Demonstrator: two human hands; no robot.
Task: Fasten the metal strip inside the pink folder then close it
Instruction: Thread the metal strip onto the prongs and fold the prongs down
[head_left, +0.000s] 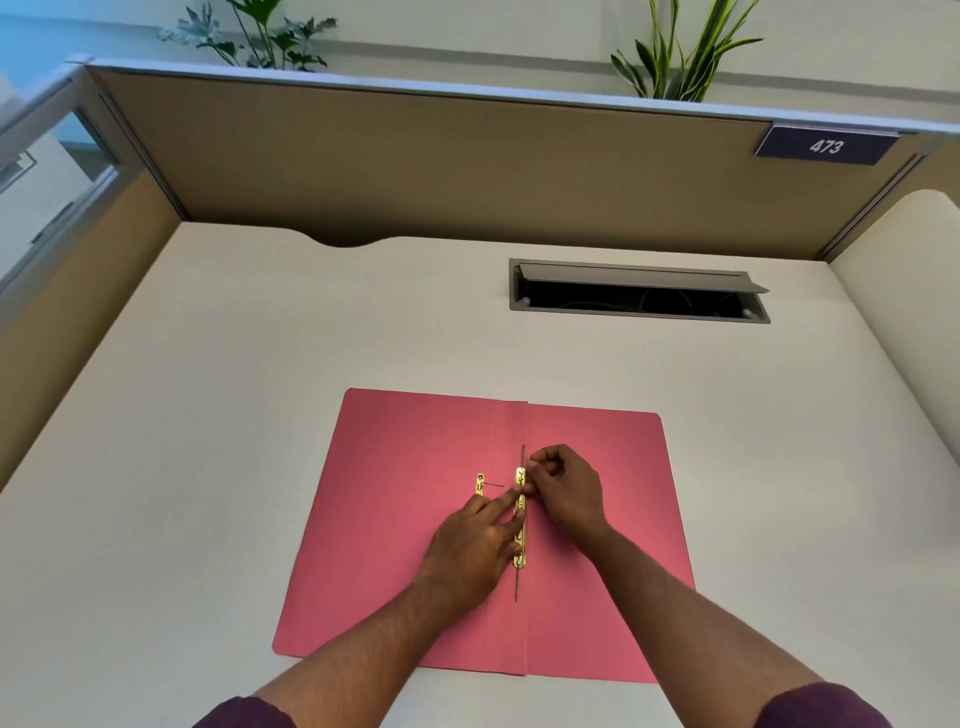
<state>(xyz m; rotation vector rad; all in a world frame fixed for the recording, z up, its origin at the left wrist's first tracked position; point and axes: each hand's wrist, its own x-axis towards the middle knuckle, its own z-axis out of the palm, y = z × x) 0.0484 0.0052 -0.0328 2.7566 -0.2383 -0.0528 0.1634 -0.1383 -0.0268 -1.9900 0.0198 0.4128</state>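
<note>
The pink folder (395, 519) lies open and flat on the white desk. Along its central fold sits a gold metal strip (520, 556) with thin grey prongs sticking out at both ends. A second, shorter gold piece (480, 483) lies just left of it, partly under my fingers. My left hand (470, 545) rests on the folder, its fingers pressing on the strip's middle. My right hand (566, 488) pinches the strip's upper part with thumb and fingertips.
The white desk (208, 415) is walled by tan partitions at the back and sides. A grey cable hatch (639, 291) stands open at the back right. A "473" sign (826, 146) hangs on the partition, with plants behind it.
</note>
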